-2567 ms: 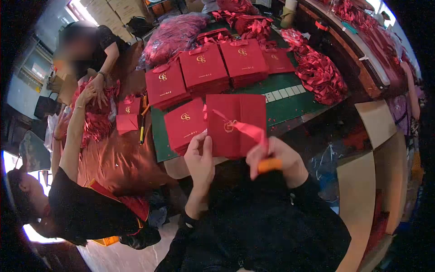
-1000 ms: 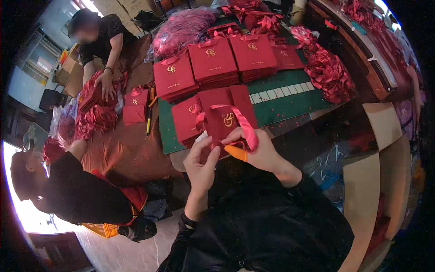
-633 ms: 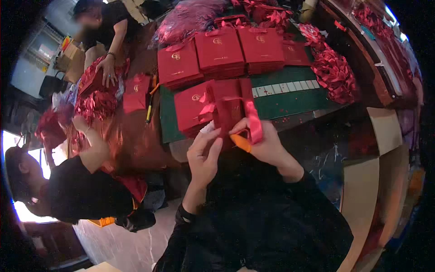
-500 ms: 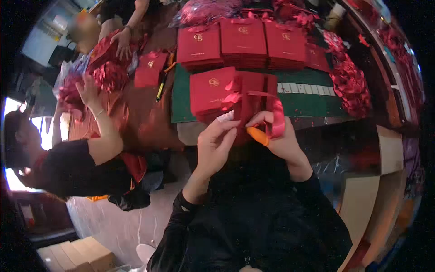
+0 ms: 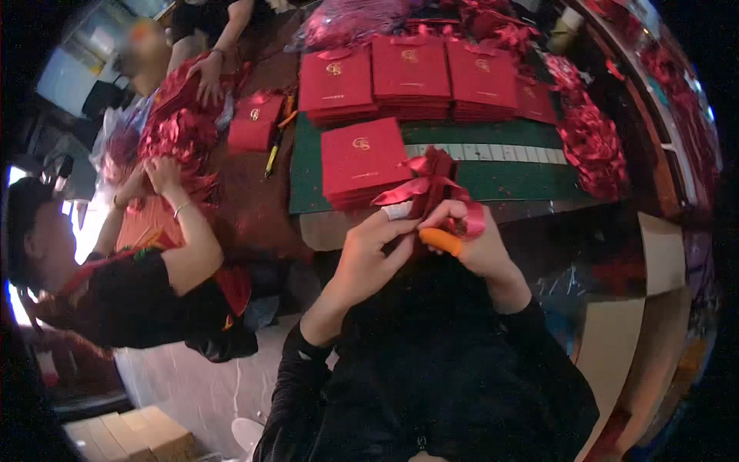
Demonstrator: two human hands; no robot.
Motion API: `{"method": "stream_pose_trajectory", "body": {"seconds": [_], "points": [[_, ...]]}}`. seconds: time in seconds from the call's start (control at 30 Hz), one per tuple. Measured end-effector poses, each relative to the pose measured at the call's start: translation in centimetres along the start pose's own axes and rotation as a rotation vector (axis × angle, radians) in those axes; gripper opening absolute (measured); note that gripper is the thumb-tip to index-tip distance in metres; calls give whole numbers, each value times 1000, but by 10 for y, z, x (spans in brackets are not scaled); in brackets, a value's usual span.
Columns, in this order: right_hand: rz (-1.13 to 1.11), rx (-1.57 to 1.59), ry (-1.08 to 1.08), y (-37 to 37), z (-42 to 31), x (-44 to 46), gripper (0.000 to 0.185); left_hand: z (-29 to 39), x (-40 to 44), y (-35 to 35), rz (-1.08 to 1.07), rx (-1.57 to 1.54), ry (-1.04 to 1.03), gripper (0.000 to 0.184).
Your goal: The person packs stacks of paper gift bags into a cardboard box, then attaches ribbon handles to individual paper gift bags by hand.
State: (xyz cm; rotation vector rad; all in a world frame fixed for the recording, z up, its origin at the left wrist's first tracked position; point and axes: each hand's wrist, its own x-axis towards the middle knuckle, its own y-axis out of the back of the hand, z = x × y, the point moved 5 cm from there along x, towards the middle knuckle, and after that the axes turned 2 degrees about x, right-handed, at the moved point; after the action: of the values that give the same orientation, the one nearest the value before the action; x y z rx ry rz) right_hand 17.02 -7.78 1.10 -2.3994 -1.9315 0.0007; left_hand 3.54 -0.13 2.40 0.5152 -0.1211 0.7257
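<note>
A red paper gift bag is held upright and nearly edge-on in front of me, with a pink-red ribbon running through it. My left hand, with white tape round one finger, pinches the bag's near edge. On the other side my right hand is closed on the ribbon at that edge, with a loop of it over the fingers. An orange finger cover sits on one of its digits. Just beyond the left hand lies a stack of red bags with gold lettering. My fingers hide the exact grip point.
A green mat bears a white ruler strip and, behind it, several stacks of red bags. Ribbon bundles lie at the right. At the left, a co-worker handles ribbon; another person's hand is farther back. A yellow pen lies nearby.
The bag in my hands has turned from showing its broad side to nearly edge-on, baring more mat and ruler. The left co-worker's hands have come together lower down.
</note>
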Motion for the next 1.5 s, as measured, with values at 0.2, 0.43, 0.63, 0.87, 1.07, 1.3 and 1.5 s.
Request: {"method": "stream_pose_trajectory", "body": {"seconds": [0.2, 0.43, 0.63, 0.87, 1.07, 1.3, 1.5], "points": [[126, -293, 316, 0, -27, -17, 15, -10, -4, -9, 97, -405, 148, 20], [129, -251, 255, 3, -33, -23, 18, -17, -9, -12, 144, -446, 215, 22], [140, -347, 231, 2, -34, -21, 15, -17, -11, -13, 139, -484, 181, 23], [125, -409, 276, 10, -28, -16, 12, 14, -2, -14, 80, -55, -67, 28], [130, -307, 249, 6, -13, -14, 8, -1, 2, -19, 66, 255, -295, 23], [104, -618, 305, 2, -23, -39, 47, 10, 7, -12, -27, 241, -127, 12], [237, -1348, 583, 15, -16, -69, 55, -8, -4, -17, -58, -141, 154, 7]]}}
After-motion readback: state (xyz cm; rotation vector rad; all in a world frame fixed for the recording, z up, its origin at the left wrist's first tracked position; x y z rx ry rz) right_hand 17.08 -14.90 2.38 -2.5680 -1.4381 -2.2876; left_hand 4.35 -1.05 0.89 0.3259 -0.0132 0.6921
